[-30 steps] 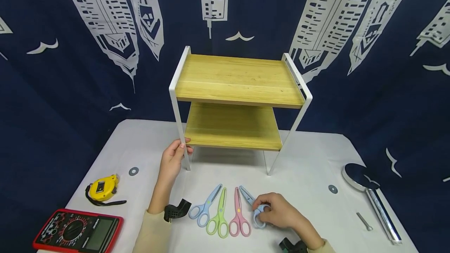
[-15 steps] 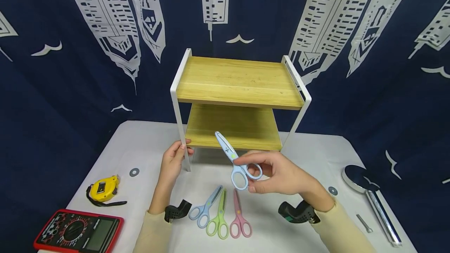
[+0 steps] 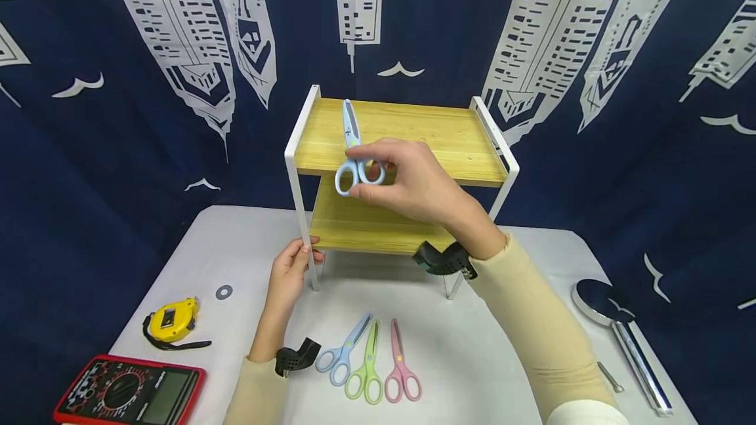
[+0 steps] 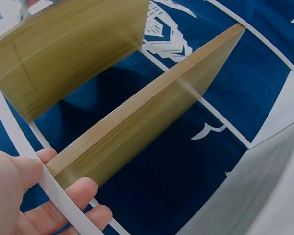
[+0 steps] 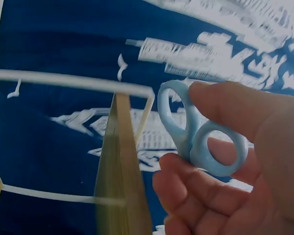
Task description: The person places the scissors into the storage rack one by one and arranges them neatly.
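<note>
My right hand (image 3: 413, 179) holds light-blue scissors (image 3: 351, 130) by the handles, blades pointing up and away, in front of the shelf's top board. In the right wrist view the scissors' handle loops (image 5: 220, 169) lie between thumb and fingers. My left hand (image 3: 289, 271) grips the front left leg of a two-tier shelf (image 3: 401, 136) with wooden boards and a white frame. The left wrist view shows the fingers (image 4: 83, 193) curled round that white leg by the lower board (image 4: 152, 98). On the table lie blue scissors (image 3: 342, 356), green scissors (image 3: 370, 363) and pink scissors (image 3: 400, 363).
At the left are a yellow tape measure (image 3: 174, 320), a red multimeter (image 3: 130, 389) and a grey washer (image 3: 224, 292). A magnifier-like tool with a chrome handle (image 3: 640, 366) and a bolt (image 3: 610, 377) lie at the right. A dark blue printed curtain (image 3: 413, 25) hangs behind the shelf.
My right hand has lifted the light-blue scissors off the table, from the right of the pink ones, and carried them up and left to the top board. The left hand stays on the leg.
</note>
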Demonstrator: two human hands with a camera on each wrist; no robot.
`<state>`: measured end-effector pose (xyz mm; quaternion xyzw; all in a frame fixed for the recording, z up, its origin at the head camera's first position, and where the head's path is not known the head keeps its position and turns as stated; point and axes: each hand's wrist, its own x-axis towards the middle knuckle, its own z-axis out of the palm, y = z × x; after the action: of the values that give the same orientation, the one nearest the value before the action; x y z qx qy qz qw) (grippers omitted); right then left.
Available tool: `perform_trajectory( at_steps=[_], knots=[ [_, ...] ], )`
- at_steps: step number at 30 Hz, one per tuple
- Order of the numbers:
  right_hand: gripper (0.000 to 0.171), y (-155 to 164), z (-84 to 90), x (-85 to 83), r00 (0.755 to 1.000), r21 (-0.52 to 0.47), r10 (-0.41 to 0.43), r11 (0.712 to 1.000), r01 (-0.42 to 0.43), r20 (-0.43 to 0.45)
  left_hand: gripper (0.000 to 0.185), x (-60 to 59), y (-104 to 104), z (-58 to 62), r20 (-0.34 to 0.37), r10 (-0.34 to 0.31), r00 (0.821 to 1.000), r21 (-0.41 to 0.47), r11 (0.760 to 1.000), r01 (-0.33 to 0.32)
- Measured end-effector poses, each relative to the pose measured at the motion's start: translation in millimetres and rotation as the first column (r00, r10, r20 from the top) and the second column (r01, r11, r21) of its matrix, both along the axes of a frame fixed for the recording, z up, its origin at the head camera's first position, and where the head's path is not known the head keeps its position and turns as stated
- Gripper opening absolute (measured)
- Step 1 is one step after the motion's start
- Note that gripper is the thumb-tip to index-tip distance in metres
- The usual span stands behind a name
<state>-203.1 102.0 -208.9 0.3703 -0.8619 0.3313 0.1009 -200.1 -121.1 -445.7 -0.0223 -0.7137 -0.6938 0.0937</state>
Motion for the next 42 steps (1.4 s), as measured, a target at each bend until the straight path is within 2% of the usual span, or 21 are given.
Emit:
perform_trajectory(
  at_steps=[4,9,13,18,22,27,30,42],
  knots=[
    [0.046,-19,10.7,-25.4,0.997,0.066,-0.080,0.995,0.079,0.022,0.030,-1.7,0,-0.3,-0.014,0.003,1.000,0.007,1.000,-0.003],
    [0.038,-36,10.5,-49.1,0.991,0.102,-0.128,0.987,0.124,0.027,0.030,-1.9,1,-1.2,-0.022,0.001,1.000,0.017,1.000,-0.001],
    [0.033,-43,6.1,-59.9,0.987,0.150,-0.155,0.976,0.159,-0.032,0.030,-0.4,1,-1.6,-0.008,0.003,1.000,0.019,1.000,-0.003],
    [0.037,-45,2.1,-60.5,0.978,0.273,-0.168,0.942,0.195,-0.120,0.029,-0.2,1,-2.3,0.003,0.006,1.000,0.020,1.000,-0.006],
    [0.042,-45,0.3,-59.2,0.975,0.333,-0.185,0.918,0.216,-0.123,0.029,0.0,1,-2.7,0.010,0.014,1.000,0.015,1.000,-0.014],
    [0.046,-45,-0.9,-59.8,0.975,0.286,-0.195,0.933,0.219,-0.111,0.029,-0.6,0,-2.2,0.009,0.020,1.000,0.006,1.000,-0.020],
    [0.043,-45,-1.2,-59.3,0.975,0.250,-0.194,0.944,0.216,-0.112,0.029,-0.7,0,-1.7,0.006,0.020,1.000,0.005,1.000,-0.020],
    [0.037,-44,-3.9,-57.7,0.973,0.244,-0.196,0.944,0.221,-0.124,0.029,-0.9,0,-3.1,0.000,0.016,1.000,0.009,1.000,-0.016]
  ],
)
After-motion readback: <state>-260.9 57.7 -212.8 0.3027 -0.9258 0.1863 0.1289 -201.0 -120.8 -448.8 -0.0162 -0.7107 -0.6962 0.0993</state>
